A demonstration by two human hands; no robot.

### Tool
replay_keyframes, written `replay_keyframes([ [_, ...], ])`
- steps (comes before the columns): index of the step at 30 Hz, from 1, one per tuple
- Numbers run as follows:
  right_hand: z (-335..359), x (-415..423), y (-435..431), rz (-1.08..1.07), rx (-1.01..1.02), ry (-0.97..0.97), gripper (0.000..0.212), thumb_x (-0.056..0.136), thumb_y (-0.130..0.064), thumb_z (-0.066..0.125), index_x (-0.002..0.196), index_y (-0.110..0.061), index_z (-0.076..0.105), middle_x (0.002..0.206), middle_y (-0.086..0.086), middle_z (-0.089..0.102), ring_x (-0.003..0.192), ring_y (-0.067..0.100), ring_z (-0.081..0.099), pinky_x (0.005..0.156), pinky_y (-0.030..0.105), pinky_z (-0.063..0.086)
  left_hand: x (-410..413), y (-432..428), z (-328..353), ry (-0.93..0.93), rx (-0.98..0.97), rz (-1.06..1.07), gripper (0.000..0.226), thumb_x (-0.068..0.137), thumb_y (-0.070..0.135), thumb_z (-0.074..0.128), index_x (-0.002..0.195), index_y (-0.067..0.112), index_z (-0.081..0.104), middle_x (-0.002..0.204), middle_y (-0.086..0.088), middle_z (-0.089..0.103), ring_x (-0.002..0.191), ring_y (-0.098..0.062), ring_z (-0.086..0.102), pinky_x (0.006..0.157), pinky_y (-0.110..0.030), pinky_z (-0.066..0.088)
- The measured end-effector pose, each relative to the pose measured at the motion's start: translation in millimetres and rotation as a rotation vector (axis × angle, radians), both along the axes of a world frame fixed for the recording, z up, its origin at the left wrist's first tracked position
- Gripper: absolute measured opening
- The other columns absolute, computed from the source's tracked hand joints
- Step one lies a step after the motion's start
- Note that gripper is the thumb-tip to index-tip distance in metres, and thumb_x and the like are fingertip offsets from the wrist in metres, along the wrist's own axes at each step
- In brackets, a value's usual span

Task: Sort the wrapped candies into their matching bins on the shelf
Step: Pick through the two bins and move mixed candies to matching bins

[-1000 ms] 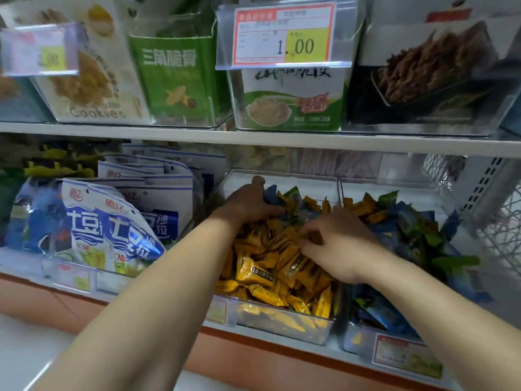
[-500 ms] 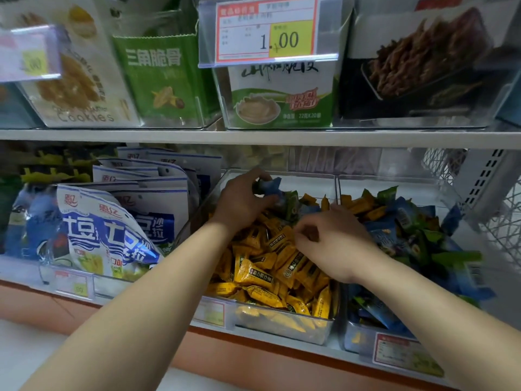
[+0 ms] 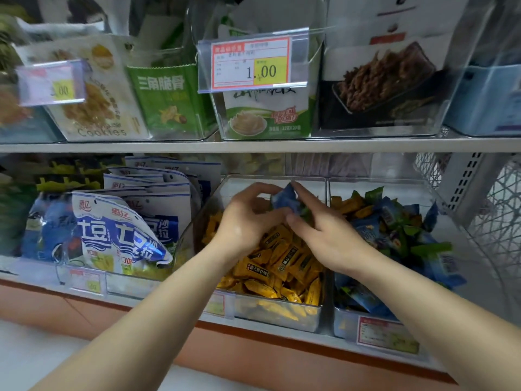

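Two clear bins sit side by side on the lower shelf. The middle bin (image 3: pixel 282 317) is full of yellow wrapped candies (image 3: pixel 282 266). The right bin (image 3: pixel 342 325) holds a mix of blue, green and yellow candies (image 3: pixel 394 221). A blue wrapped candy (image 3: pixel 284 200) is lifted above the back of the middle bin. My left hand (image 3: pixel 242 221) and my right hand (image 3: pixel 324 227) both pinch it, one from each side. A bit of green wrapper shows under my right fingers.
Blue and white snack bags (image 3: pixel 112 230) fill the bin to the left. The upper shelf (image 3: pixel 253 145) carries clear bins of snack packs and a price tag (image 3: pixel 251 62) reading 1.00. A white perforated upright and mesh (image 3: pixel 479 210) stand at the right.
My left hand lifted a blue candy out of the yellow pile. My right hand rose from the yellow candies and took hold of the same candy. The camera tilted down a little.
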State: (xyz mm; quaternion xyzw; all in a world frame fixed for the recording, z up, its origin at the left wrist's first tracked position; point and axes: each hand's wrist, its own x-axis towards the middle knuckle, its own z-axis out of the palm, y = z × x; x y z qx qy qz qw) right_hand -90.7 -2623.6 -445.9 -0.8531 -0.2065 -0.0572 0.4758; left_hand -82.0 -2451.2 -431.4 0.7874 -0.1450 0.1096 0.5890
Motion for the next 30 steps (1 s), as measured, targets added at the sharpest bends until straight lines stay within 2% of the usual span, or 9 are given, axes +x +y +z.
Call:
replay_keyframes([
  [4, 10, -8, -14, -0.019, 0.176, -0.018, 0.052, 0.1, -0.036, 0.05, 0.149, -0.035, 0.033, 0.143, -0.012, 0.048, 0.127, -0.001, 0.047, 0.106, 0.018, 0.038, -16, -25, 4, 0.097, -0.111, -0.094, 0.019, 0.094, 0.014, 0.065, 0.103, 0.031, 0.068, 0.088, 0.003, 0.077, 0.078, -0.015, 0.074, 0.061, -0.027, 0.058],
  [9, 11, -21, -48, -0.093, 0.317, 0.021, 0.029, 0.099, -0.022, 0.056, 0.117, -0.044, 0.059, 0.107, -0.008, 0.065, 0.078, 0.013, 0.071, 0.063, 0.023, 0.056, -6, -20, 16, 0.227, -0.02, -0.309, 0.02, 0.093, 0.031, 0.061, 0.101, 0.044, 0.074, 0.099, 0.002, 0.077, 0.084, -0.017, 0.075, 0.06, -0.019, 0.054],
  [12, 14, -18, -82, -0.317, 0.078, -0.095, 0.032, 0.096, -0.029, 0.058, 0.125, -0.044, 0.057, 0.116, -0.012, 0.062, 0.1, 0.011, 0.064, 0.078, 0.014, 0.047, 34, -12, 8, 0.08, 0.247, 0.028, 0.019, 0.091, 0.025, 0.064, 0.102, 0.038, 0.073, 0.104, 0.006, 0.075, 0.087, -0.013, 0.072, 0.073, -0.026, 0.057],
  [15, 18, -13, -105, -0.515, -0.651, -0.075, 0.059, 0.092, -0.052, 0.055, 0.147, -0.048, 0.034, 0.146, -0.002, 0.046, 0.131, 0.025, 0.044, 0.101, 0.034, 0.039, 70, -19, -9, 0.024, 0.614, 0.05, 0.031, 0.09, 0.037, 0.066, 0.121, 0.035, 0.064, 0.125, 0.009, 0.064, 0.115, -0.012, 0.059, 0.092, -0.025, 0.044],
  [16, 18, -12, -105, -0.536, -0.758, -0.094, 0.063, 0.09, -0.057, 0.054, 0.148, -0.047, 0.032, 0.152, -0.001, 0.039, 0.136, 0.028, 0.037, 0.107, 0.039, 0.035, 79, -25, -15, 0.032, 0.681, 0.0, 0.042, 0.087, 0.043, 0.068, 0.128, 0.036, 0.059, 0.134, 0.007, 0.058, 0.122, -0.014, 0.053, 0.093, -0.027, 0.039],
  [20, 19, -9, -81, -0.457, -0.607, -0.226, 0.047, 0.089, -0.052, 0.055, 0.132, -0.035, 0.056, 0.138, -0.004, 0.05, 0.128, 0.024, 0.041, 0.103, 0.042, 0.037, 108, -46, -34, 0.142, 0.86, -0.102, 0.059, 0.084, 0.054, 0.07, 0.134, 0.03, 0.052, 0.134, -0.006, 0.054, 0.121, -0.027, 0.052, 0.098, -0.037, 0.045],
  [23, 15, 1, -65, -0.368, -0.518, -0.183, 0.034, 0.09, -0.049, 0.054, 0.121, -0.036, 0.061, 0.124, -0.008, 0.052, 0.116, 0.017, 0.047, 0.092, 0.035, 0.041, 117, -43, -42, 0.089, 0.819, 0.024, 0.034, 0.081, 0.044, 0.074, 0.105, 0.026, 0.058, 0.106, 0.001, 0.06, 0.102, -0.021, 0.057, 0.074, -0.029, 0.045],
  [25, 10, 7, -59, -0.324, -0.438, -0.114, 0.028, 0.092, -0.045, 0.056, 0.118, -0.036, 0.062, 0.12, -0.009, 0.052, 0.113, 0.013, 0.048, 0.087, 0.03, 0.04, 118, -34, -44, 0.092, 0.8, 0.033, 0.031, 0.08, 0.04, 0.077, 0.097, 0.029, 0.054, 0.103, 0.002, 0.06, 0.094, -0.017, 0.057, 0.068, -0.028, 0.043],
  [30, 4, 18, -48, -0.321, -0.432, -0.127, 0.025, 0.094, -0.04, 0.055, 0.116, -0.033, 0.063, 0.12, -0.007, 0.054, 0.112, 0.015, 0.05, 0.089, 0.034, 0.046, 111, -15, -45, 0.142, 0.627, 0.006, 0.051, 0.074, 0.041, 0.083, 0.113, 0.032, 0.051, 0.095, 0.012, 0.058, 0.084, -0.003, 0.057, 0.061, -0.019, 0.04],
])
